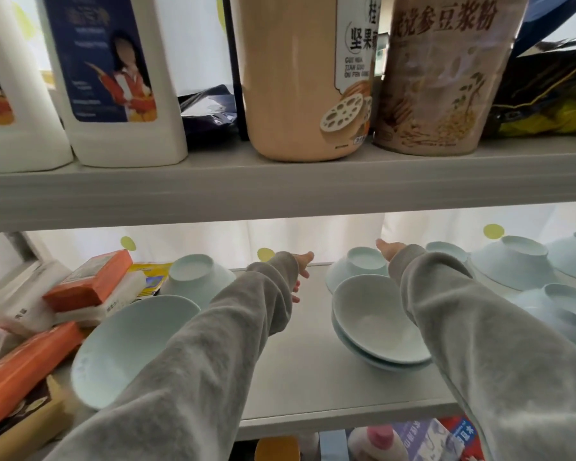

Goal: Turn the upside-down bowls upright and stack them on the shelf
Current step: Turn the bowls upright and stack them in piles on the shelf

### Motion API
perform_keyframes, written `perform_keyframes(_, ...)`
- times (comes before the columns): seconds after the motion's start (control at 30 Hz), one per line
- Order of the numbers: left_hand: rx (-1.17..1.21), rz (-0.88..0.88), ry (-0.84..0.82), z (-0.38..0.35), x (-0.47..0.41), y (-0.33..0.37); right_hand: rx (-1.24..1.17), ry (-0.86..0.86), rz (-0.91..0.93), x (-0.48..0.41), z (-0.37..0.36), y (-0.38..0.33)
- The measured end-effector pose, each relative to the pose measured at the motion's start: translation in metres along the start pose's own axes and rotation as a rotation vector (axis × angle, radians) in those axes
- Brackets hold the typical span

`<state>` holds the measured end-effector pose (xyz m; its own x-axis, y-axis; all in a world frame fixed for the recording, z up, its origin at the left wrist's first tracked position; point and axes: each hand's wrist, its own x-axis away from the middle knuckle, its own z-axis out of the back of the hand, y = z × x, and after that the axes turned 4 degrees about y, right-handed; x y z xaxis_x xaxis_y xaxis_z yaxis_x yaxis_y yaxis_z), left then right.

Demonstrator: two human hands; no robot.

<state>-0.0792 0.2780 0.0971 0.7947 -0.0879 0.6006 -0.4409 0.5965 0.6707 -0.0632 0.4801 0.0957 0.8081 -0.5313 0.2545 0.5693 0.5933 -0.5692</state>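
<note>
Pale blue bowls sit on the white shelf. A stack of two upright bowls stands right of centre. Behind it an upside-down bowl rests on its rim, and my right hand reaches over it with fingers stretched toward the back. Several more upside-down bowls crowd the right end. At left a tilted bowl leans with its opening toward me, partly hidden by my sleeve, and another upside-down bowl sits behind it. My left hand hovers over bare shelf, fingers loose, holding nothing.
Orange and white packets pile up at the left end of the shelf. The upper shelf board hangs close overhead, loaded with white bottles and two tall canisters. Bottles and packages show on the level below.
</note>
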Motion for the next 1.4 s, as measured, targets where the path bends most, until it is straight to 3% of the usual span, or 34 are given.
perform_keyframes(0.1,-0.100,-0.043,0.132,0.022,-0.003,-0.006,-0.153,-0.003,0.002,0.002,-0.011,-0.024)
perform_keyframes(0.23,-0.461,-0.118,0.234,0.048,0.003,-0.016,-0.234,-0.063,0.061,0.004,-0.037,-0.050)
perform_keyframes(0.43,-0.625,-0.009,0.339,0.089,-0.062,-0.055,-0.346,-0.311,0.047,0.027,-0.096,-0.081)
perform_keyframes(0.6,-0.931,0.046,0.329,0.102,-0.039,-0.069,-0.376,-0.500,-0.006,0.046,-0.138,-0.095)
perform_keyframes(0.9,-1.068,0.078,0.194,0.114,-0.046,-0.071,-0.385,-0.548,-0.054,0.046,-0.167,-0.103)
perform_keyframes(1.07,-1.116,0.046,0.204,0.117,-0.052,-0.077,-0.399,-0.546,-0.074,0.045,-0.174,-0.105)
perform_keyframes(1.23,-0.957,0.085,0.223,0.113,-0.064,-0.080,-0.396,-0.543,-0.087,0.045,-0.176,-0.103)
perform_keyframes(1.4,-0.761,-0.093,0.211,0.107,-0.055,-0.072,-0.405,-0.521,-0.115,0.045,-0.174,-0.096)
